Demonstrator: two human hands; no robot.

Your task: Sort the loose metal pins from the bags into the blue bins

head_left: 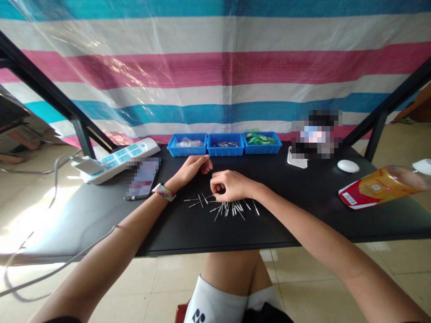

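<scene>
Several thin silver rivets [234, 208] lie scattered on the black table [188, 233]. Over their upper edge is my right hand [230, 185], its thumb and index finger pinched together at a rivet's end; whatever lies between the fingertips is too small to make out. My left hand [197, 168] rests on the table in front of the blue trays, fingers curled inward, and what they may hold is hidden. Three blue trays stand side by side: the left tray [187, 151] has clear plastic bags, the middle tray [225, 151] silver rivets, the right tray [263, 149] green packets.
A white power strip [121, 159] and a phone [144, 178] lie at the left. At the right are a white square item [297, 159], a white oval object [348, 166] and a lying drink bottle [377, 185]. A striped sheet [188, 67] hangs behind.
</scene>
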